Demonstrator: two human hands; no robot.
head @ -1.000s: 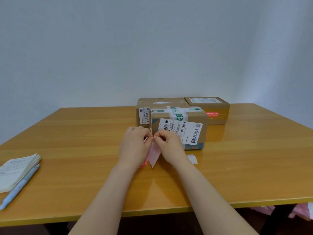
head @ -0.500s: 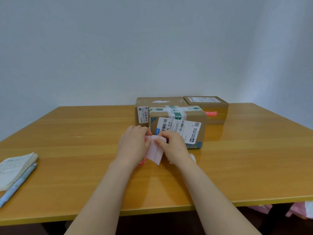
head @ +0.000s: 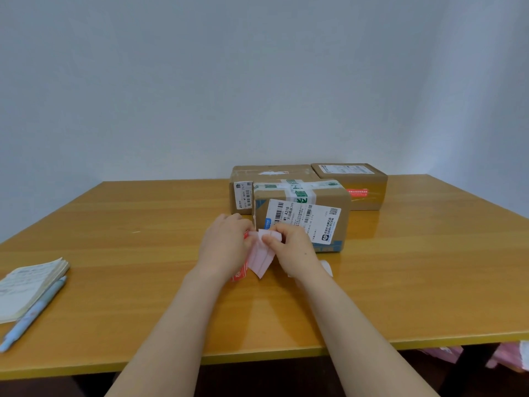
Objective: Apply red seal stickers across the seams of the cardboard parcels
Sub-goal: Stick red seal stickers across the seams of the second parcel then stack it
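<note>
The fingers (head: 269, 239) of the right hand (head: 296, 249) are curled, thumb and forefinger pinching the upper edge of a pale pink sheet (head: 262, 260). The left hand (head: 226, 245) faces it just left of frame centre, back up, its curled fingertips closing on the same top edge, so both hands hold the sheet between them, hanging tilted with its lower corner near the tabletop (head: 415, 267). A red strip (head: 239, 275) pokes out under the left palm; whether that hand grips it I cannot tell. Both bare forearms run in from the bottom edge, converging toward the centre. Just behind the knuckles stands the front parcel (head: 329, 204), bound with green tape (head: 300, 193) and bearing a white shipping label (head: 312, 222). Behind it sit a rear left parcel (head: 272, 171) and a rear right parcel (head: 369, 184), the latter carrying a red seal sticker (head: 357, 192) on its near face. A white scrap (head: 326, 267) lies beside the right wrist. At lower left lie a notebook (head: 25, 290) and a pen (head: 34, 310).
</note>
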